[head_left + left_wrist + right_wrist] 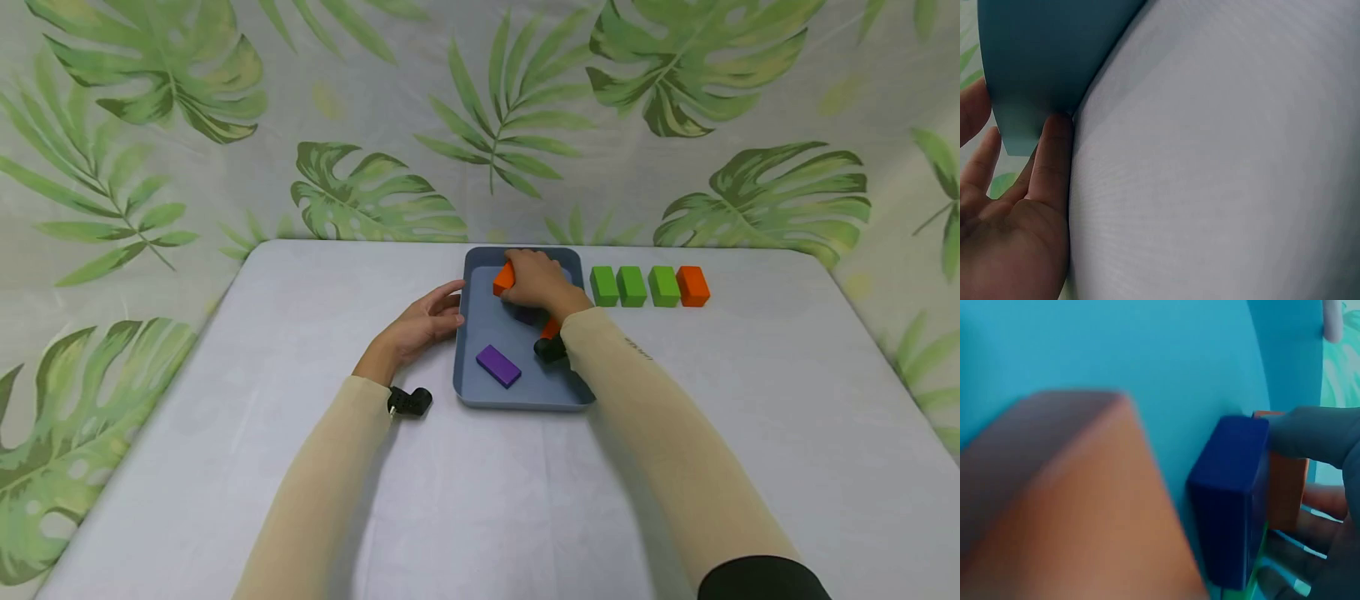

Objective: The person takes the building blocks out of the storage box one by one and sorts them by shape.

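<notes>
Right hand (536,282) is curled over an orange block (503,279) at the far end of the blue-grey tray (468,333); the block is pinched between thumb and fingertips (1310,434), tilted, apparently being lifted off the tray floor. A dark purple block (1232,494) lies just beneath those fingers, touching them in the right wrist view, so the grip looks crowded. A second orange block (551,327) is partly hidden under the right wrist. A flat purple block (498,366) lies well behind the fingers, near the tray's close end.

Left hand (423,325) is laid relaxed, fingers straight, with fingertips (1054,150) pressed against the tray's left wall, likely to keep the tray from sliding.

Three green blocks (632,286) and one orange block (692,286) are lined up outside the tray, right of the gripping fingers.

Small dark print on the right sleeve (639,348) cannot be read. No other writing is seen.
</notes>
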`<state>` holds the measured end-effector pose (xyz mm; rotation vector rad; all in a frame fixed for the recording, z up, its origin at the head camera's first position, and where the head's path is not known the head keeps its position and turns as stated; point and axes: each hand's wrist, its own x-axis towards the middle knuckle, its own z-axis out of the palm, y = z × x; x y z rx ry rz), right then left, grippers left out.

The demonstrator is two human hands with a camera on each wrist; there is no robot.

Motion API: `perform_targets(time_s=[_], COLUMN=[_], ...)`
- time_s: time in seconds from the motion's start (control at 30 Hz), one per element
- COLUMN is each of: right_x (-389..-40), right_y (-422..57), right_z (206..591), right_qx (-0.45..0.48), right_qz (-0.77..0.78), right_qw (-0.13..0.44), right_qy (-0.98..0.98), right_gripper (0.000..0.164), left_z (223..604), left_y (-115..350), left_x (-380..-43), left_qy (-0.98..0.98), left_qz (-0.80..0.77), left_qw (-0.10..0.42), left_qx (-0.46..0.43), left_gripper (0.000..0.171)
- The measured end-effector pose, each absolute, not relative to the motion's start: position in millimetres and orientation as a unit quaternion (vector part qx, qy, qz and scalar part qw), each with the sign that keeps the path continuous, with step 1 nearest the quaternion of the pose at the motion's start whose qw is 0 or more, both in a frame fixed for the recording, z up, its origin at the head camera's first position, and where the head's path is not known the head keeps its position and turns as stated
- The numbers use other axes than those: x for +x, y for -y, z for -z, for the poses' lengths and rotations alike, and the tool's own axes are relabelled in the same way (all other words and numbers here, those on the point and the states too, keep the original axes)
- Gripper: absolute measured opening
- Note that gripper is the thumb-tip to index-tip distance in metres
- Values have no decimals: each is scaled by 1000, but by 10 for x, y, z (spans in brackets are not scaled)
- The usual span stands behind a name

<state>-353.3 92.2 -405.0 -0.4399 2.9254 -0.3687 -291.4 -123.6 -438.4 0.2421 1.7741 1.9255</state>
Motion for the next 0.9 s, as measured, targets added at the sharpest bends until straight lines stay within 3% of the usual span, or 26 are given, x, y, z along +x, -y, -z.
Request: perform_targets(time_s=[0.43, 0.9], right_x=[-3512, -3501], right_y=[-963, -1010], right_z=[4051, 4013], right_qx=[-168, -172], right_qz=[134, 208], right_qw=[98, 70], right_qy=[-972, -960], right_gripper=[72, 72], left_z=[4376, 4375], left_y=[1227, 1233], left_x=[-2913, -2908], left_qy=[-657, -658], left_qz=[-707, -705], left_qw=[250, 250], left_qx=[83, 85], left_gripper=[66, 66])
